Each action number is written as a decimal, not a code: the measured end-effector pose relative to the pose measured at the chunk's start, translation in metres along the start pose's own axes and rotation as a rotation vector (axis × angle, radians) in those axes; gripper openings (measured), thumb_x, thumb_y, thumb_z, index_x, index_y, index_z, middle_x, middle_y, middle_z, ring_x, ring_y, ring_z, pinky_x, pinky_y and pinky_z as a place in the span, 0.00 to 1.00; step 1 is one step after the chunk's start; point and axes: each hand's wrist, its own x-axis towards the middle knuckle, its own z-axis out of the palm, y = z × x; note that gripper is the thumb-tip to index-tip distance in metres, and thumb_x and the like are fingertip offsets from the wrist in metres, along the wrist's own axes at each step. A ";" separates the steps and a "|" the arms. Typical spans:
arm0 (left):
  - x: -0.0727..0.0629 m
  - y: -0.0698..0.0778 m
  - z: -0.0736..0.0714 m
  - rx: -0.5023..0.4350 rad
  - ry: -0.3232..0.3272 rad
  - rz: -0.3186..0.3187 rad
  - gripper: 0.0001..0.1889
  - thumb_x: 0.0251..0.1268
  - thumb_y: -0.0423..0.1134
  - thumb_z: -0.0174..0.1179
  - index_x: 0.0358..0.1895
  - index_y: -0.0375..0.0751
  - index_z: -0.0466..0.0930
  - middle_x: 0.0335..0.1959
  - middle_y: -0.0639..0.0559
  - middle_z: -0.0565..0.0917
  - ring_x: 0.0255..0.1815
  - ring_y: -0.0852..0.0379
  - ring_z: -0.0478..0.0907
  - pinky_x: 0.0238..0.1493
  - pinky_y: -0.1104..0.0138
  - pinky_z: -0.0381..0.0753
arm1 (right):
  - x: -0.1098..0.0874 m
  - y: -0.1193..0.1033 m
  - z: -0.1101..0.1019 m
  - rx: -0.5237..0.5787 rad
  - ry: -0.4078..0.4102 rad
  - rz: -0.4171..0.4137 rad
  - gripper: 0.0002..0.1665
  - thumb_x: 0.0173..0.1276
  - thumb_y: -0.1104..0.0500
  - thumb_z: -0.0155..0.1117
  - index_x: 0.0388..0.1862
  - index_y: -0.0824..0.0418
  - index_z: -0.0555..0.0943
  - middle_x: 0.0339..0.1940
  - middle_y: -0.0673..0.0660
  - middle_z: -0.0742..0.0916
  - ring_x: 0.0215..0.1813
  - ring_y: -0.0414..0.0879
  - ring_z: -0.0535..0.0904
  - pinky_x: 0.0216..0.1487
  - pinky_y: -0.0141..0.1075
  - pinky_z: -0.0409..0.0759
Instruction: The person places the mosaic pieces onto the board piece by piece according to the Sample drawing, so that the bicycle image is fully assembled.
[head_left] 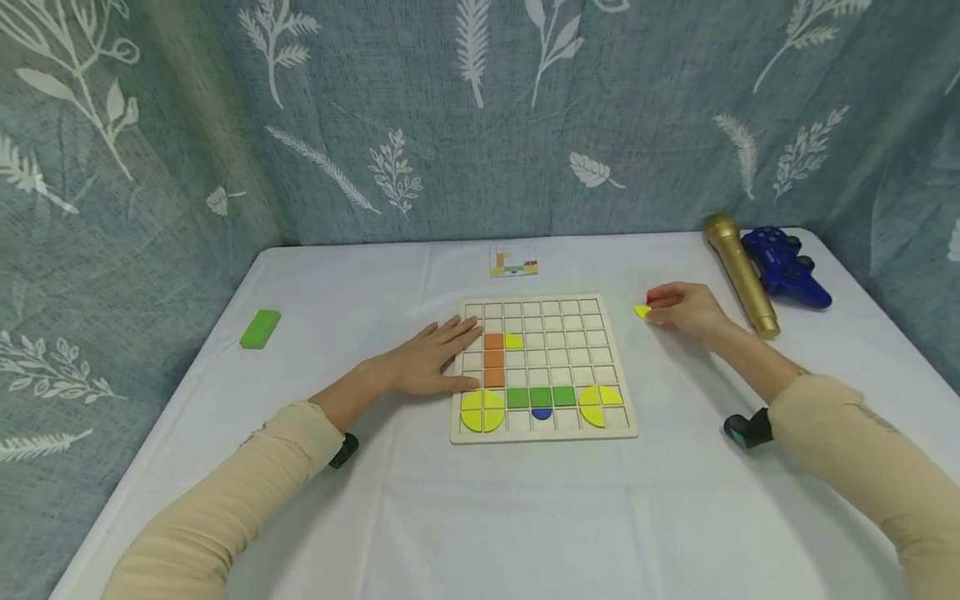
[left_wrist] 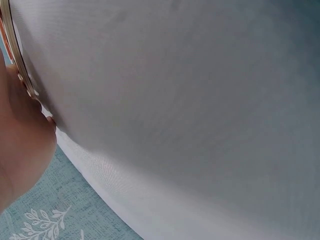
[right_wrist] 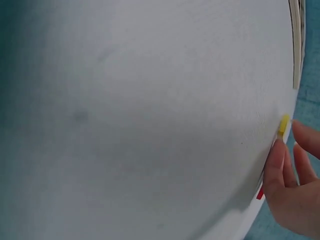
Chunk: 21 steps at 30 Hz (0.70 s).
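Observation:
A pale wooden grid board (head_left: 624,427) lies on the table, with yellow quarter-circle, orange, green and blue pieces in its squares. My left hand (head_left: 435,358) rests flat on the board's left edge, fingers straight and thumb spread. To the right of the board, my right hand (head_left: 686,310) pinches a yellow quarter-circle piece (head_left: 642,311) at its fingertips, close over the cloth. A red piece (right_wrist: 260,193) shows beside those fingers, mostly hidden by the hand. In the left wrist view only part of the left hand (left_wrist: 25,140) shows, against the board's edge.
Behind the board lies a small pattern card (head_left: 513,261). A green block (head_left: 260,329) sits at the far left. At the back right are a gold microphone (head_left: 742,275) and a blue game controller (head_left: 784,267). A patterned curtain (head_left: 420,108) closes off the table's back and sides.

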 end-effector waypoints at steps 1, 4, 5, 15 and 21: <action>0.000 0.000 0.000 -0.002 0.001 0.003 0.46 0.66 0.68 0.45 0.78 0.49 0.37 0.77 0.52 0.36 0.76 0.52 0.29 0.72 0.55 0.31 | 0.001 0.000 0.001 -0.013 0.010 -0.002 0.25 0.66 0.66 0.62 0.62 0.71 0.71 0.54 0.67 0.78 0.46 0.49 0.73 0.34 0.25 0.76; 0.000 0.000 0.000 -0.007 0.007 0.012 0.46 0.66 0.67 0.46 0.78 0.47 0.38 0.77 0.50 0.37 0.76 0.51 0.30 0.72 0.54 0.32 | 0.003 -0.002 0.005 -0.047 0.022 -0.011 0.26 0.64 0.68 0.64 0.61 0.72 0.72 0.51 0.66 0.78 0.44 0.49 0.72 0.33 0.25 0.75; 0.000 0.001 0.000 -0.008 0.007 0.010 0.46 0.66 0.67 0.46 0.78 0.48 0.38 0.77 0.51 0.37 0.76 0.51 0.30 0.72 0.54 0.32 | 0.003 -0.003 0.006 -0.060 0.022 -0.016 0.26 0.64 0.69 0.64 0.61 0.72 0.72 0.50 0.65 0.77 0.44 0.50 0.72 0.33 0.26 0.74; 0.001 -0.001 0.001 -0.008 0.007 0.002 0.46 0.66 0.67 0.46 0.78 0.48 0.37 0.77 0.52 0.37 0.76 0.52 0.30 0.72 0.54 0.33 | 0.006 -0.004 0.008 -0.117 -0.011 -0.054 0.23 0.64 0.69 0.64 0.58 0.70 0.74 0.42 0.61 0.74 0.41 0.50 0.68 0.32 0.29 0.72; 0.001 -0.001 0.001 -0.007 0.006 -0.005 0.46 0.66 0.68 0.46 0.78 0.49 0.37 0.77 0.52 0.37 0.76 0.53 0.30 0.72 0.55 0.32 | 0.002 -0.003 0.004 -0.167 -0.027 -0.107 0.21 0.65 0.65 0.65 0.56 0.71 0.75 0.41 0.61 0.76 0.38 0.49 0.72 0.33 0.30 0.75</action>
